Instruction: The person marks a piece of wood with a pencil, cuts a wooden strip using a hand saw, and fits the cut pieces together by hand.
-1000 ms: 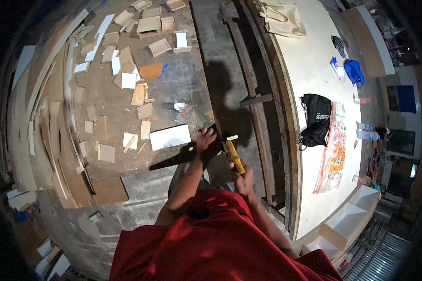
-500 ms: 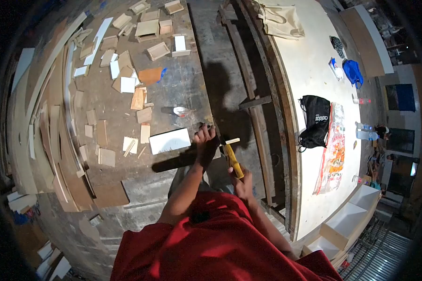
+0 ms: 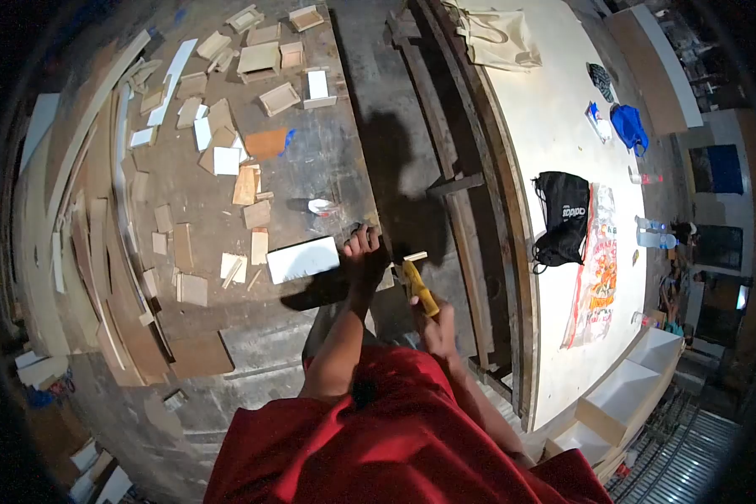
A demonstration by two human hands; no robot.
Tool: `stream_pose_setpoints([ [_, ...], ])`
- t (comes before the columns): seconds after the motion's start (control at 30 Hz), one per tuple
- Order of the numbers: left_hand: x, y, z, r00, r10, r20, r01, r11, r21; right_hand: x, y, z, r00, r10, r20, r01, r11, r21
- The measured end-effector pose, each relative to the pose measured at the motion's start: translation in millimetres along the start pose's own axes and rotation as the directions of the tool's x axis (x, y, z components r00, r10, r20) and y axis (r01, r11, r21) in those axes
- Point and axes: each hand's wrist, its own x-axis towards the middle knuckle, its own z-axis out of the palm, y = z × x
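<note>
My right hand (image 3: 433, 326) is closed around the lower end of a yellow-handled tool (image 3: 420, 290), just off the table's right edge. A short pale strip of wood (image 3: 415, 256) lies across the tool's upper end. My left hand (image 3: 363, 248) rests at the table's near right corner, fingers bent; whatever is beneath it is in shadow. Left of that hand lies a white rectangular board (image 3: 303, 259). Beyond it is a small white and red item (image 3: 321, 207) on the brown table (image 3: 311, 168).
Wood pieces and small boxes (image 3: 259, 60) cover the table's far left, with long strips (image 3: 101, 277) along its left side. To the right, a pale worktop (image 3: 554, 126) holds a black bag (image 3: 563, 217), a printed plastic sack (image 3: 601, 260) and a cloth bag (image 3: 500, 38).
The view has shifted slightly. My left hand stays at the table corner with its fingers a little lower, and the yellow tool has moved slightly in my right hand.
</note>
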Motion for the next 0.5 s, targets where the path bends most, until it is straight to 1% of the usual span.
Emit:
stream_pose_setpoints([
  [0.03,5,2,-4,1.0,-0.012,-0.025,0.01,0.998,-0.065,8,-4,-6,0.998,0.033,0.058,-0.029,0.998,-0.061],
  [0.07,-2,4,-6,1.0,-0.008,-0.016,0.007,0.997,-0.071,6,-11,-9,0.99,0.082,0.112,-0.068,0.99,-0.125],
  [0.1,2,4,-6,1.0,-0.021,0.008,0.022,0.997,-0.08,3,-14,-8,0.992,0.073,0.099,-0.061,0.991,-0.123],
  [0.13,8,3,-4,0.999,-0.046,0.028,0.048,0.996,-0.08,3,-16,-4,0.996,0.047,0.079,-0.041,0.996,-0.075],
  [0.2,14,2,-13,0.999,-0.039,0.024,0.04,0.998,-0.054,4,-13,1,0.997,0.035,0.07,-0.033,0.999,-0.024],
  [0.23,14,2,-17,0.999,-0.024,0.027,0.025,0.999,-0.037,8,-7,3,0.994,-0.065,0.091,0.069,0.996,-0.048],
  [0.27,10,2,-18,0.998,-0.01,0.064,0.009,1.0,0.016,3,2,2,0.982,-0.155,0.108,0.163,0.984,-0.071],
  [0.3,2,3,-14,0.998,-0.002,0.067,0.001,1.0,0.01,-2,12,4,0.983,-0.152,0.099,0.159,0.985,-0.071],
  [0.33,4,4,-7,0.999,-0.024,0.027,0.025,0.999,-0.031,-1,21,9,0.964,-0.266,0.009,0.265,0.958,-0.113],
  [0.37,7,4,-2,0.998,-0.053,-0.012,0.052,0.996,-0.069,-2,10,9,0.968,-0.249,-0.009,0.248,0.966,-0.079],
  [0.4,8,6,-4,0.998,-0.055,-0.026,0.055,0.998,-0.008,-2,-3,10,0.972,-0.233,-0.026,0.232,0.972,-0.045],
  [0.43,6,5,-7,0.998,-0.057,-0.019,0.058,0.998,0.001,-3,-13,9,0.975,-0.217,-0.043,0.216,0.976,-0.009],
  [0.5,6,2,-11,0.998,-0.013,0.061,0.013,1.0,-0.005,3,-26,11,0.988,-0.156,0.022,0.156,0.988,-0.013],
])
